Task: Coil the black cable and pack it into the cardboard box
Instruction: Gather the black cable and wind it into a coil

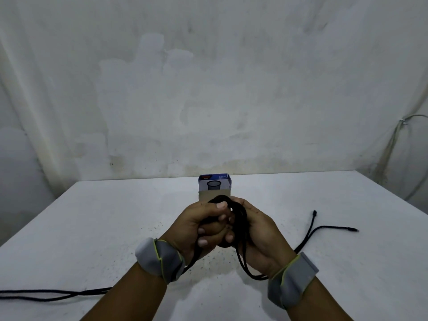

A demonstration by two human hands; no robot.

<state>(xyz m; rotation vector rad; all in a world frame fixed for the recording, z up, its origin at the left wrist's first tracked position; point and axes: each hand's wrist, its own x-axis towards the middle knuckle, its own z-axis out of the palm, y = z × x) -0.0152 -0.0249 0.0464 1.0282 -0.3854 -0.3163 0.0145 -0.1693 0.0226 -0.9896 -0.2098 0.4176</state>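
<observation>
Above the surface (115, 228): both hands are held together
Left hand (203, 225): closed on black cable (240, 218) loops
Right hand (259, 230): closed on same loops
Cardboard box (214, 185): stood just behind hands, cable ends trailed sideways

bare room | stained white wall (208, 89) | plain white table (115, 228)

white table (115, 228) | cardboard box (214, 186) upright | black cable (328, 228) ends trailing

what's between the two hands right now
In the head view, loops of the black cable are bunched between the left hand and right hand.
</observation>
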